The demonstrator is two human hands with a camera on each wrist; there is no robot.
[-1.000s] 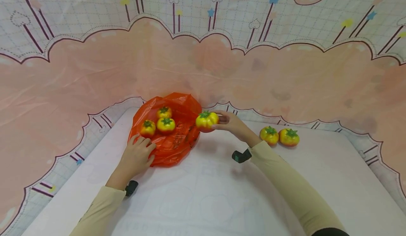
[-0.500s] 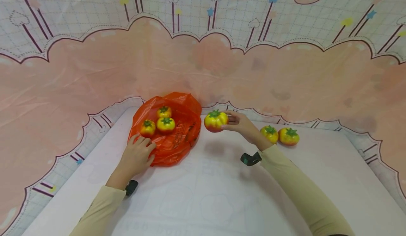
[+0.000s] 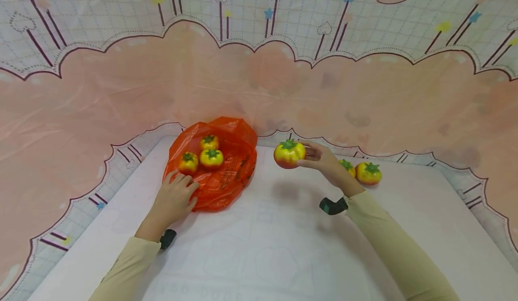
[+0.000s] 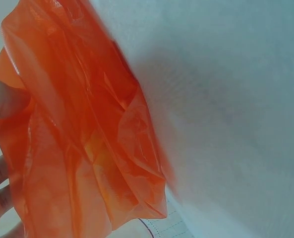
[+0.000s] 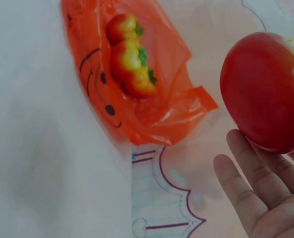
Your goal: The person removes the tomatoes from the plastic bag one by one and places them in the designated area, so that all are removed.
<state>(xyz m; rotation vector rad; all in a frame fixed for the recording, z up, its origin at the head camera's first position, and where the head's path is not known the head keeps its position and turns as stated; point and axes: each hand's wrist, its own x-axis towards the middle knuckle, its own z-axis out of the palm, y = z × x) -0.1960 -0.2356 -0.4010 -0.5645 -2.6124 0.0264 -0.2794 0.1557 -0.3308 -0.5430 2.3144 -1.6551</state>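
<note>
A yellow-and-red tomato [image 3: 289,155] with green leaves is held in the right hand [image 3: 323,159], gripped from its right side between thumb and fingers. It is raised clear of the white desk [image 3: 251,247], near the far edge, and a soft shadow is cast below it. In the right wrist view its smooth red underside is shown, and two fingers are held out straight and slightly apart beneath it.

At the far edge, towards the far left corner of the desk, an open red plastic bag [image 3: 234,170] is set down. Its near left rim is pinched by the left hand [image 3: 175,197], with the thumb laid on one face of the plastic and the fingers on the other. Three tomatoes [image 3: 212,159] are contained in the bag, grouped close together towards its left side. A smiling face [image 5: 99,91] is printed in black on the bag.

Two more tomatoes [image 3: 368,175] are placed side by side on the desk near the far edge, towards the far right corner; the left one is partly hidden by the right hand. A black device [image 3: 333,206] is worn at the right wrist.
</note>
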